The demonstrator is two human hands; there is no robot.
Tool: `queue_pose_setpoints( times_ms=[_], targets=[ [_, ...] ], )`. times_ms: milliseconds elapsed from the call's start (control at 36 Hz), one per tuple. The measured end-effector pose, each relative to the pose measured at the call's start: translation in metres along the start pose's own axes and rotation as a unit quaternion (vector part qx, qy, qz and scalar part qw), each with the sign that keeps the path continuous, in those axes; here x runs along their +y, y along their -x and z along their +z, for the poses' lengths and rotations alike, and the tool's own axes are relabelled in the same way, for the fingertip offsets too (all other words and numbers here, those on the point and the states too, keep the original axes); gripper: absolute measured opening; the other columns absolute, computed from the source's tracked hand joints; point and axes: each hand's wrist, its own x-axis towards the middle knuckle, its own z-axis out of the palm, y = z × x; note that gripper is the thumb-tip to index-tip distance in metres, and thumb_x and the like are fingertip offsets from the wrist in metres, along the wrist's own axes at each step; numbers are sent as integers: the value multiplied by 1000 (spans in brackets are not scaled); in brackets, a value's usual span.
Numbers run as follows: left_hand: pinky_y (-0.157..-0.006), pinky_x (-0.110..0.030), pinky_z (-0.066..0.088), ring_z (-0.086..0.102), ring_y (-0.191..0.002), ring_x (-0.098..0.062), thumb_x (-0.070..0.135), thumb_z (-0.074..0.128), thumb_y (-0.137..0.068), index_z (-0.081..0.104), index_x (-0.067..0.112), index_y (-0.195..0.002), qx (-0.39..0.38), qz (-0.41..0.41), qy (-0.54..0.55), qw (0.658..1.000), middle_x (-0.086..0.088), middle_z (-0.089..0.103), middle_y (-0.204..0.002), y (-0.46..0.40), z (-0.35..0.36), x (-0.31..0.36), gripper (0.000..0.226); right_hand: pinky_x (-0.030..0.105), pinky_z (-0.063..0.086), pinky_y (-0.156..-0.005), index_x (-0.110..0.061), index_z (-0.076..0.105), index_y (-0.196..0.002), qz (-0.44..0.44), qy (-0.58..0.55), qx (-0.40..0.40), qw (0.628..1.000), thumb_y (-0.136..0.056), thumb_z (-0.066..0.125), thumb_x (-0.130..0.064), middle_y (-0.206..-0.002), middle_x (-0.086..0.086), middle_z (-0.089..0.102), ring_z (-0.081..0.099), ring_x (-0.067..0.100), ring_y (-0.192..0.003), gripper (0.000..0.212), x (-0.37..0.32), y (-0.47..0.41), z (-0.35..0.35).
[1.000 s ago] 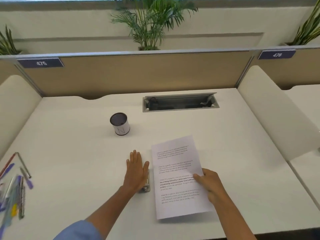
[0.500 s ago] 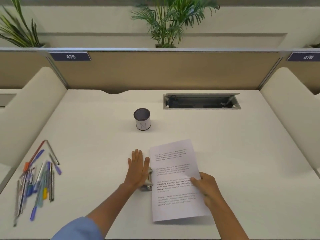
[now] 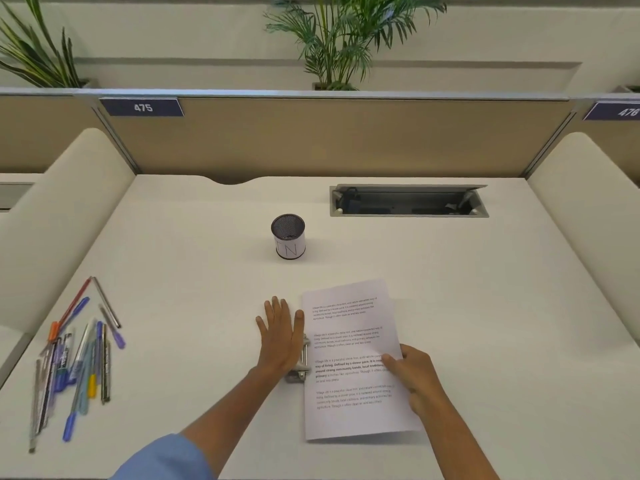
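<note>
A printed sheet of paper (image 3: 349,344) lies on the white desk (image 3: 485,306), its left edge tucked into a metal hole punch (image 3: 302,365). My left hand (image 3: 280,336) lies flat with straight fingers on top of the punch, pressing it. My right hand (image 3: 410,377) holds the sheet's right edge, thumb on top of the paper and fingers curled at the edge. Most of the punch is hidden under my left hand.
A mesh pen cup (image 3: 288,237) with a white label stands behind the paper. Several pens and markers (image 3: 74,358) lie scattered at the desk's left edge. An open cable tray (image 3: 408,201) sits at the back right. Padded dividers flank the desk.
The camera view has swung left, bringing the pens more into view. Both hands, the punch and the paper stay where they were.
</note>
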Motion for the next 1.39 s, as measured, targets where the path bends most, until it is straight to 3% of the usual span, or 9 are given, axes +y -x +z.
queue_pose_setpoints(
  times_ms=[639,1111,1278,1333,1389],
  targets=[
    [-133,-54,-16,-21,-166,-27,44,21,-116,1,2,-170,18,-12,-32,999,-14,-13,-180,-2,10,-1,71,47,67,-86,-15,80,-106,10,-8,-33,999,-95,75,-7,-102,5,84,80,28,-93,14,11,-21,5],
    [-132,-63,-12,-21,-167,-27,50,15,-113,-3,11,-172,34,-14,-146,989,-11,-15,-181,-3,16,-9,73,48,67,-86,-18,79,-99,21,17,-40,999,-96,74,-5,-101,5,83,80,29,-92,14,4,-21,7],
    [-131,-64,-14,-23,-166,-26,60,-7,-99,-6,12,-171,64,-10,-160,985,-11,-18,-180,-4,21,-16,87,26,61,-56,-20,78,-95,33,38,-33,998,-96,73,-5,-92,0,83,81,20,-81,15,-3,-19,9],
    [-131,-64,-13,-23,-166,-26,60,-7,-100,-7,13,-171,71,-6,-159,985,-11,-19,-180,-4,21,-18,86,28,63,-60,-19,78,-96,42,41,-36,998,-96,73,-5,-93,0,83,81,22,-84,15,-3,-21,9],
    [-131,-65,-13,-23,-166,-25,58,-3,-102,-8,13,-172,78,-5,-159,984,-10,-20,-180,-4,22,-20,83,40,67,-75,-17,79,-98,52,41,-41,997,-95,75,-4,-95,2,84,81,26,-88,14,-2,-26,8]
  ],
)
